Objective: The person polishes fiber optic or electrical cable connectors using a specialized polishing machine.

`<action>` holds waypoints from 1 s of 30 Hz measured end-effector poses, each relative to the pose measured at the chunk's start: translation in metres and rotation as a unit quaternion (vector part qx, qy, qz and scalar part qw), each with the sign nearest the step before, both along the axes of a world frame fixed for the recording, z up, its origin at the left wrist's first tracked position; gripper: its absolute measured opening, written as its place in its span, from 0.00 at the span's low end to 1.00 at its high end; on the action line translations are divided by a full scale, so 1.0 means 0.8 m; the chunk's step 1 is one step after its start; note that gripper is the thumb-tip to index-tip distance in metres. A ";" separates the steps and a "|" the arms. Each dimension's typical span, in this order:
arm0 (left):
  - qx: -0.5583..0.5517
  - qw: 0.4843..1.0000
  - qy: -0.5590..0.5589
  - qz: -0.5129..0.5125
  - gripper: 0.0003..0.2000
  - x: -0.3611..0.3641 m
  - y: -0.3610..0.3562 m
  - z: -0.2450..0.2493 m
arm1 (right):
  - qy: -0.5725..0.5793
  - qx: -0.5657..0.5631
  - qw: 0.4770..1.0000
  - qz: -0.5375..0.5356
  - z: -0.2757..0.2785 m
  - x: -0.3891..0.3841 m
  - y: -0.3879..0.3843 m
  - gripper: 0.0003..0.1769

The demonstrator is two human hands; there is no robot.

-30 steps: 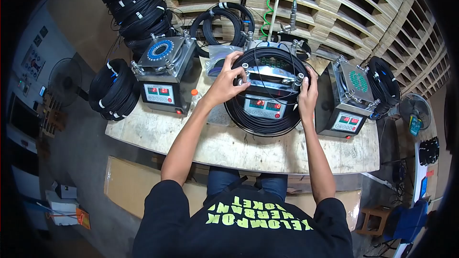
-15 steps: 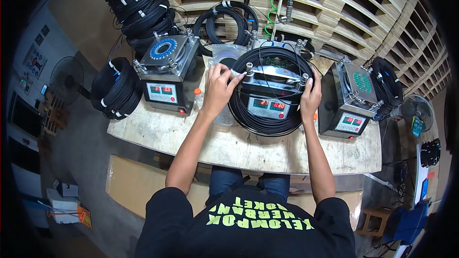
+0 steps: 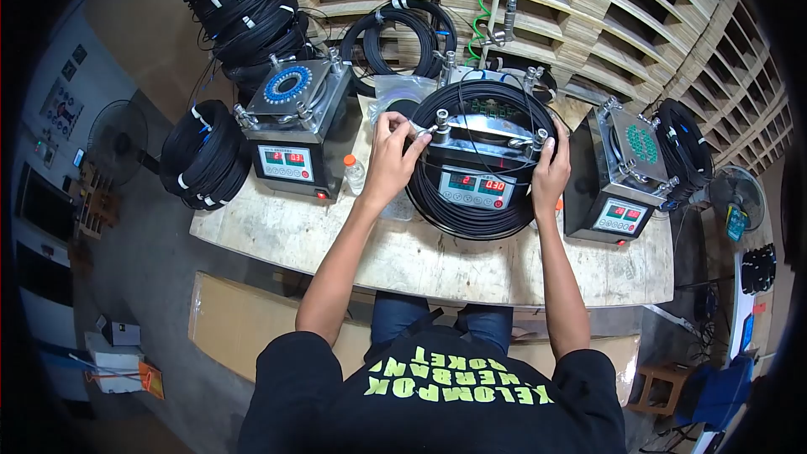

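Observation:
A large coil of black cable [image 3: 471, 224] encircles the middle machine [image 3: 483, 151], whose lit panel [image 3: 477, 190] shows through the ring. My left hand [image 3: 392, 155] is closed at the coil's left side, thumb and fingers pinched by a small whitish piece [image 3: 424, 130] near a metal post. On the opposite side, my right hand [image 3: 551, 170] grips the coil's edge, thumb in front and fingers behind it. Loose strands of cable cross the ring's opening over the machine's top.
Similar machines stand left [image 3: 290, 130] and right [image 3: 622, 172] on the wooden table [image 3: 336, 240]. A small orange-capped bottle [image 3: 354, 173] is beside my left forearm. More black coils [image 3: 252, 25] are stacked back left. Behind are wooden pallets [image 3: 572, 8] and a green coiled hose [image 3: 485, 8].
Both hands stay on the coil with almost the same hold. The view has shifted slightly, and the middle panel's red digits differ.

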State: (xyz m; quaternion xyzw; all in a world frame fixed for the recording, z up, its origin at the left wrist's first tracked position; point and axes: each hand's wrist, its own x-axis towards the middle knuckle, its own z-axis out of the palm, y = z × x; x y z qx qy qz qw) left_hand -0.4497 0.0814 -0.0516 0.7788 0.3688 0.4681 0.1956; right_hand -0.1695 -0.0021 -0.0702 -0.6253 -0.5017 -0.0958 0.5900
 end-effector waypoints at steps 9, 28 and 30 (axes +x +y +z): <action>-0.014 0.998 -0.061 -0.004 0.13 0.010 0.003 -0.018 | -0.061 -0.003 0.998 0.002 -0.001 -0.006 -0.010 0.29; -0.020 0.986 -0.166 -0.003 0.14 0.049 -0.001 -0.056 | 0.174 -0.001 0.962 0.208 0.011 0.052 -0.050 0.10; -0.013 0.987 -0.158 0.001 0.16 0.047 -0.002 -0.056 | 0.038 -0.034 0.992 0.118 0.017 0.042 -0.055 0.12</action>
